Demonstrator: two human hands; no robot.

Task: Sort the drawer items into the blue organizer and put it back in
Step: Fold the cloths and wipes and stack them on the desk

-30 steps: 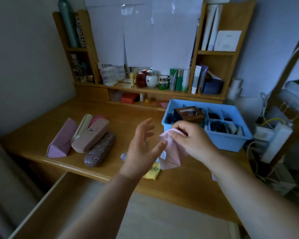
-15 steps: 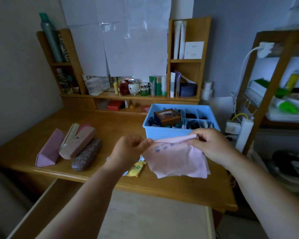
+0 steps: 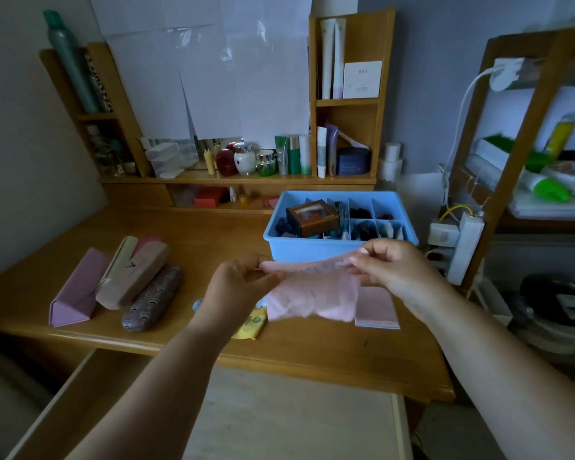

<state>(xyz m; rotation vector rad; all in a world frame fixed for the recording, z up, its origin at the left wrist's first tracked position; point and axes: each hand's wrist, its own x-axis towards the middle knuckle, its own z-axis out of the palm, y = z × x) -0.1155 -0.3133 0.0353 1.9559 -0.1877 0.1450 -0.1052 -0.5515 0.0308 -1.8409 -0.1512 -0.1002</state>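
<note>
1. Head view: both hands raised over the wooden desk (image 3: 213,247), in front of the blue organizer (image 3: 312,250).
2. Left hand (image 3: 236,287) pinches the left end of a pink cloth (image 3: 312,297); fingers closed on it.
3. Right hand (image 3: 389,267) pinches the right end of the same cloth between thumb and fingertips. Cloth is stretched between the two hands, lower part hanging loose; print along its top edge is blurred.
4. Organizer sits on the desk, far right, divided into compartments. A brown box (image 3: 312,217) rests in its left part; small dark items fill the right cells, too small to tell apart.
5. Folded pink cloth (image 3: 375,308) lies flat on the desk below the right hand.
6. Yellow packet (image 3: 251,325) lies on the desk, partly behind the left wrist.
7. Four glasses cases (image 3: 130,277) grouped on the desk's left, touching side by side.
8. Open drawer (image 3: 279,419) below the desk's front edge.
</note>
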